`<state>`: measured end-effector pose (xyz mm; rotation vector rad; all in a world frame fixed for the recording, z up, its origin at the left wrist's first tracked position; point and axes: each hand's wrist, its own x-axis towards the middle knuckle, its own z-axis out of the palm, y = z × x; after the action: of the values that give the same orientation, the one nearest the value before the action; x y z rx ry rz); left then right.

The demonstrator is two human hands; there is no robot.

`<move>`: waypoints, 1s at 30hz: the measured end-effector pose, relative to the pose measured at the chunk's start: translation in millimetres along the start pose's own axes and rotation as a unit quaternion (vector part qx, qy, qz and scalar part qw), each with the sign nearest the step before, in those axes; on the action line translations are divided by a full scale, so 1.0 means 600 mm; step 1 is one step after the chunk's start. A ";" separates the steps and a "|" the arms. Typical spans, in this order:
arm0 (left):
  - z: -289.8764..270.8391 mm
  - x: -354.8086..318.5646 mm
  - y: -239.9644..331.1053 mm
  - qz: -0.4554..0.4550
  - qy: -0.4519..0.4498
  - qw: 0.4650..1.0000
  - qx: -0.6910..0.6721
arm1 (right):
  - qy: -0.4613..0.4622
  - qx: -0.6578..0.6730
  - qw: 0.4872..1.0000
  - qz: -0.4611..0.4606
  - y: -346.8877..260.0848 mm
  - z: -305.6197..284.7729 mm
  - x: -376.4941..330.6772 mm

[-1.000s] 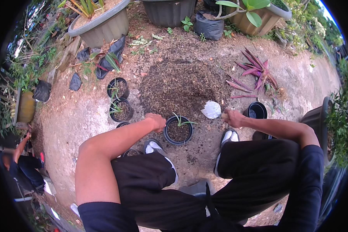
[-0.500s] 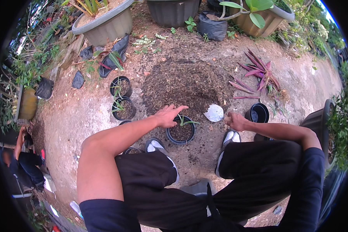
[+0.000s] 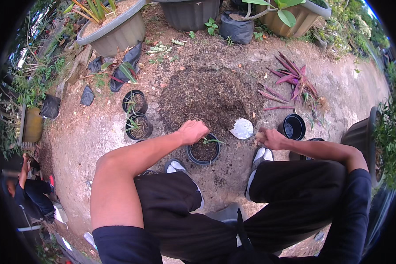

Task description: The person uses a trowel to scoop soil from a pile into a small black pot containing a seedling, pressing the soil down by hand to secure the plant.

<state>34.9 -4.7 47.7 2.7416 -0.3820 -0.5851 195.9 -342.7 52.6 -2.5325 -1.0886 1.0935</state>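
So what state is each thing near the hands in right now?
Planted black pot: upright, soil inside
Small green plant: potted, partly hidden
White scoop: held
Right hand: closed around the white scoop's handle
Left hand: curled at the planted black pot's far side; any grip hidden
Soil heap: loose, spread out
Purple plant: lying unpotted
Black pot at right: open-topped, no plant
Two pots at left: upright, planted

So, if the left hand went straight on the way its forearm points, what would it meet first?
Most likely the loose, dark-brown mound of soil ahead of the left hand, though how high the hand hovers is unclear.
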 end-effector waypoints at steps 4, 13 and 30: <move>0.011 -0.009 0.002 0.010 -0.008 0.999 -0.035 | 0.003 -0.013 0.998 -0.062 -0.007 -0.029 -0.006; 0.029 -0.046 -0.012 0.067 0.029 0.995 -0.074 | 0.010 -0.135 0.972 -0.190 -0.044 -0.117 0.006; 0.033 -0.063 -0.006 0.139 0.051 0.988 -0.040 | 0.023 -0.316 0.920 -0.231 -0.176 -0.157 0.013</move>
<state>-6.2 6.1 42.6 2.5677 -0.6844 -0.3765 205.5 -250.6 160.1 -2.4570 -2.1659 0.6117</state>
